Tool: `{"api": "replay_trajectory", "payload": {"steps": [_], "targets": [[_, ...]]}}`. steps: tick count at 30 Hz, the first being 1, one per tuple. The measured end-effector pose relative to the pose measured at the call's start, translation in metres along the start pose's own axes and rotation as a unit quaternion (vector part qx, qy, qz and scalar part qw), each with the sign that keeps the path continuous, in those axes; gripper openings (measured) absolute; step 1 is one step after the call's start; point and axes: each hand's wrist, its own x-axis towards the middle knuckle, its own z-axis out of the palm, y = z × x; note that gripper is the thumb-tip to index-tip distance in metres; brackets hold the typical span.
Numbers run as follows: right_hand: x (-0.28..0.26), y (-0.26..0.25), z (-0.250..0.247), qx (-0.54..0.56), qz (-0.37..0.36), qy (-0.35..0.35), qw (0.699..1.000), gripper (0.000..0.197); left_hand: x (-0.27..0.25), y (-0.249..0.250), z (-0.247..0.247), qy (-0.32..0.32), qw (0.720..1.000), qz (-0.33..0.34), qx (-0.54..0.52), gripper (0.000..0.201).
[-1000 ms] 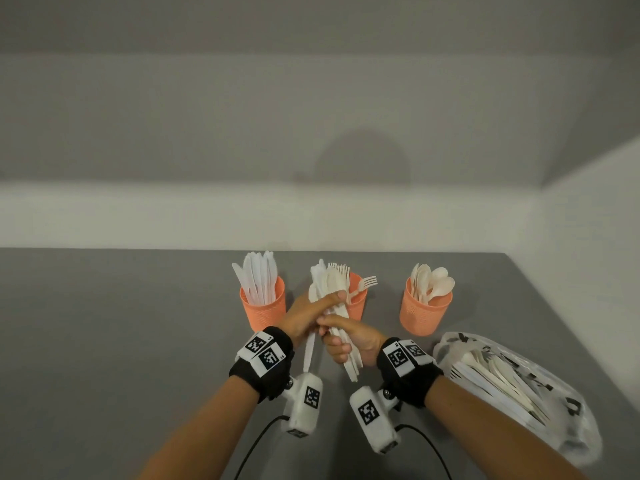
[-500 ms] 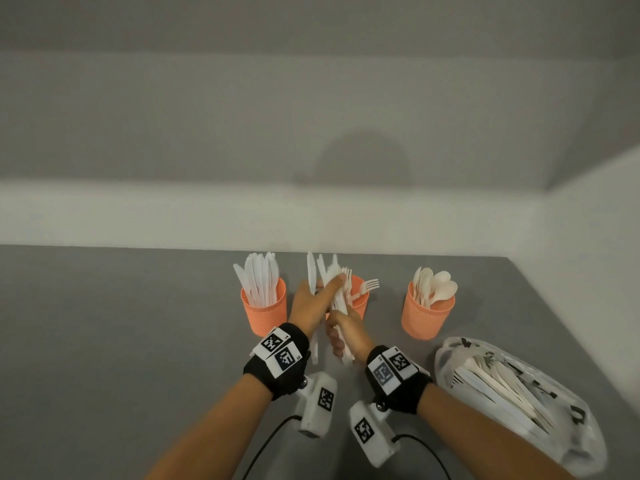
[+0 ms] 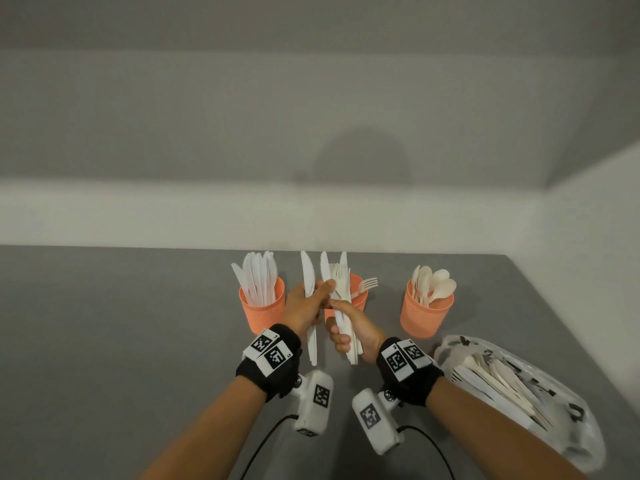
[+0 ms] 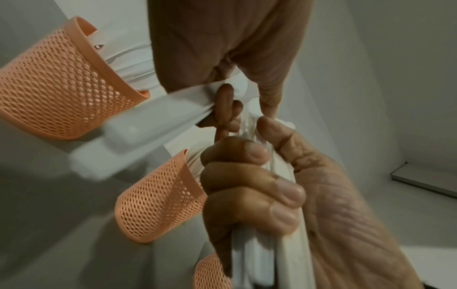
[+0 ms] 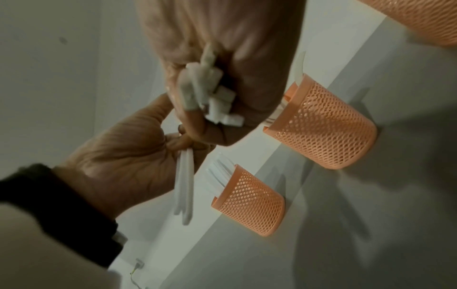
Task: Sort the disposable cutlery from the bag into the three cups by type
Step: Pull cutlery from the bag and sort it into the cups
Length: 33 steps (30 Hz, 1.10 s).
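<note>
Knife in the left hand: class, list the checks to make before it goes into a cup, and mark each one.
1. Left hand grips a knife: ok.
2. Knife clear of the bundle in the right hand: cannot tell.
3. Knife cup upright: ok.
4. Room in the knife cup: cannot tell.
5. Right hand grips the bundle firmly: ok.
6. Bag emptied: not ok.

Three cups in a row on the table (image 3: 104,341): knife cup (image 3: 262,311) at left, fork cup (image 3: 360,296) in the middle, spoon cup (image 3: 424,315) at right. Bag (image 3: 540,403) of cutlery lying nearer and to the right of the spoon cup. Left hand (image 3: 304,306) with a knife (image 3: 308,282) and right hand (image 3: 353,329) with a bundle (image 3: 343,299), side by side, touching, in front of the fork cup.
</note>
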Motion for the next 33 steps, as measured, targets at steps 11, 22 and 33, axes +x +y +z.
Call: {"api": "replay_trajectory", "payload": {"steps": [11,22,33], "targets": [[-0.003,-0.005,-0.001,-0.043,-0.031,0.017,0.998,0.034,0.002,0.002,0.003,0.018,0.999,-0.01,-0.043,0.021],[-0.005,-0.003,-0.004,-0.085,-0.043,0.032,0.995,0.025,-0.007,0.005,0.007,0.001,0.999,-0.037,-0.031,0.027],[-0.011,-0.003,-0.001,-0.105,-0.038,0.048,0.993,0.022,0.003,-0.008,0.008,0.097,0.994,-0.043,0.028,0.03]]}}
